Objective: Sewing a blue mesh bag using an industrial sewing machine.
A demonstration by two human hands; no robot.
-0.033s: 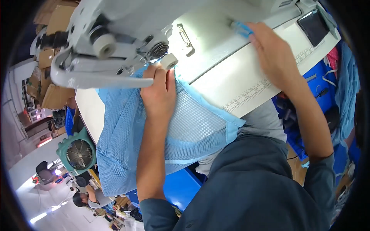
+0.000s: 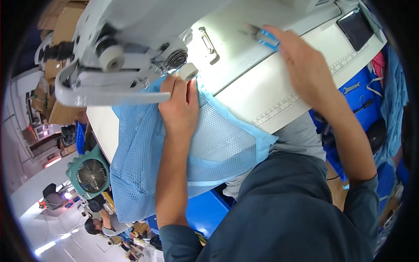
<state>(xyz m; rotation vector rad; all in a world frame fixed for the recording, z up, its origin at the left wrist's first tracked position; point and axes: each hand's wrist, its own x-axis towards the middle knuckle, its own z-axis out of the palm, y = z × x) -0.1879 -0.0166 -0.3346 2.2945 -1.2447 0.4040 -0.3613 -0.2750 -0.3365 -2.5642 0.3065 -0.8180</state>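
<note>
A white sewing machine point(image 2: 144, 26) leans over the table from the far left. Close to its needle area, my left hand point(image 2: 180, 102) grips the edge of a light blue mesh fabric piece point(image 2: 222, 135). The mesh, edged with solid blue binding, drapes off the table over my lap and down to the left. Its far end is hidden under the machine head. Over the machine bed on the right, my right hand point(image 2: 305, 65) is closed around thread snips point(image 2: 267, 40) with a blue handle. Their blades point left and look blurred, apart from the mesh.
A printed ruler scale point(image 2: 279, 114) runs along the white table's near edge. A phone point(image 2: 355, 29) lies at the far right. Beside the table, a blue tray point(image 2: 358, 94) holds a wrench and other tools. A green round fan point(image 2: 91, 174) and a seated person point(image 2: 102, 222) are at left.
My right hand has brought the snips slightly left and nearer, and their blades show more plainly. My left hand stays on the mesh; the whole view has shifted a little.
</note>
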